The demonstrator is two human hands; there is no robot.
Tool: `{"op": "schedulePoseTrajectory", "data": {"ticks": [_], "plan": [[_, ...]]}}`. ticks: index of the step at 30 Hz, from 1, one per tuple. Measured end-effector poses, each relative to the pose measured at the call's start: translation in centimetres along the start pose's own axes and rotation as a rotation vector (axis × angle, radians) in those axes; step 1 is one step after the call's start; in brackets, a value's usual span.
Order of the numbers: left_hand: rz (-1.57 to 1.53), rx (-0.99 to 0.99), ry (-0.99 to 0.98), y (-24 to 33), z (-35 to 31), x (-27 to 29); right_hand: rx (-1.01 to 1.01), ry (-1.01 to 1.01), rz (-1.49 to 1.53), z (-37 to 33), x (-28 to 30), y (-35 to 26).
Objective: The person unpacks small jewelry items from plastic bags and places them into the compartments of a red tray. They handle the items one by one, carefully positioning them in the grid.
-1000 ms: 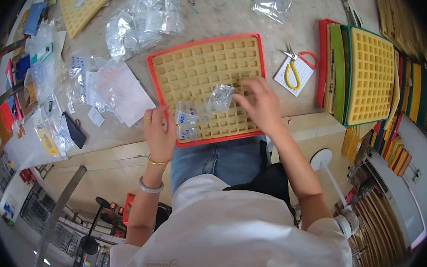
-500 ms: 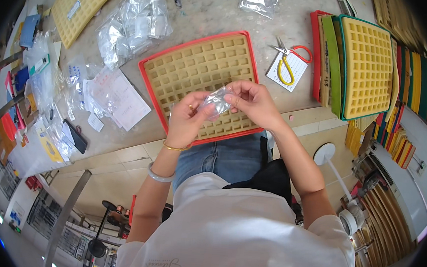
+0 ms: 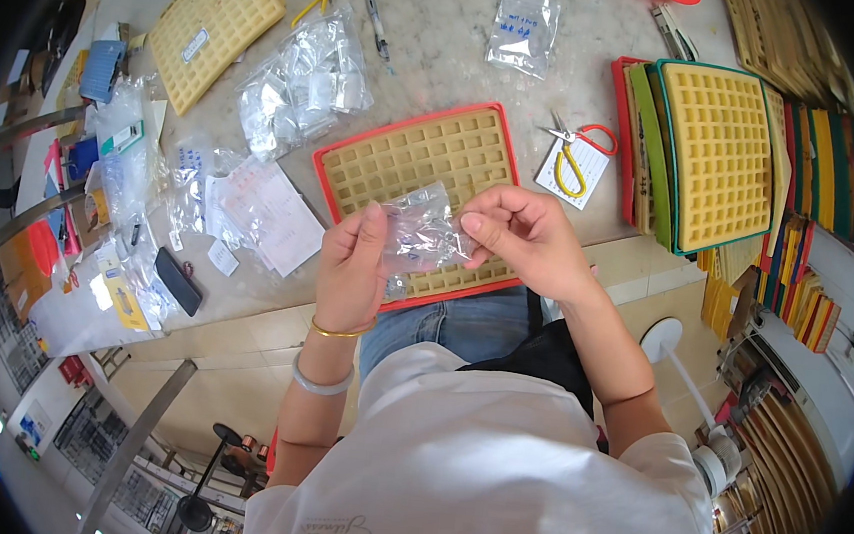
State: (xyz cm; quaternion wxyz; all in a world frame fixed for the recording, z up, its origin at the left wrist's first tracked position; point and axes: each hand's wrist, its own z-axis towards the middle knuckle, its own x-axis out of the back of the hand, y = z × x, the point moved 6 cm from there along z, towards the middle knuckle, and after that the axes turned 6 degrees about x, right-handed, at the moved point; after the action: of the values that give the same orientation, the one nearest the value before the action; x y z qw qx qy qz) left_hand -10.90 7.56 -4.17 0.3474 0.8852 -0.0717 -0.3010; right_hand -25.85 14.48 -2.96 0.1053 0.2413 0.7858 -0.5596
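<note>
Both of my hands hold one small clear plastic bag point(image 3: 420, 234) above the near edge of a yellow grid tray with a red rim point(image 3: 418, 156). My left hand point(image 3: 352, 266) grips the bag's left side, with a gold bangle and a pale bracelet on that wrist. My right hand point(image 3: 527, 240) pinches the bag's right edge between thumb and fingers. Small parts show dimly inside the bag. The tray lies on a speckled stone table point(image 3: 445, 38) right in front of me.
A heap of clear bags point(image 3: 306, 82) and a paper slip point(image 3: 270, 217) lie left of the tray. Scissors point(image 3: 579, 148) rest on a card at its right, beside stacked grid trays point(image 3: 722, 155). Another yellow tray point(image 3: 215, 24), a pen point(image 3: 376, 20) and a dark phone point(image 3: 177, 280) lie on the left.
My hands left the tray's surface, lifted the clear bag and brought it closer to me; now they hold it spread between them.
</note>
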Motion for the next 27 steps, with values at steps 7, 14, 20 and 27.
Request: {"op": "schedulePoseTrajectory", "data": {"ticks": [7,14,20,27], "plan": [[-0.126,0.029,-0.019,1.7,-0.7,-0.3,0.183,0.021,-0.024,-1.3,-1.2,-2.6],[-0.233,0.091,-0.094,3.5,-1.2,-1.8,0.304,-0.071,-0.016,-2.5,-1.7,-4.0],[-0.247,0.116,-0.148,4.0,-1.4,-3.0,0.262,-0.021,0.094,-2.6,-1.5,-3.7],[-0.359,0.096,-0.201,4.2,-1.3,-3.7,0.225,-0.002,0.039,-2.7,-1.3,-4.0]]}}
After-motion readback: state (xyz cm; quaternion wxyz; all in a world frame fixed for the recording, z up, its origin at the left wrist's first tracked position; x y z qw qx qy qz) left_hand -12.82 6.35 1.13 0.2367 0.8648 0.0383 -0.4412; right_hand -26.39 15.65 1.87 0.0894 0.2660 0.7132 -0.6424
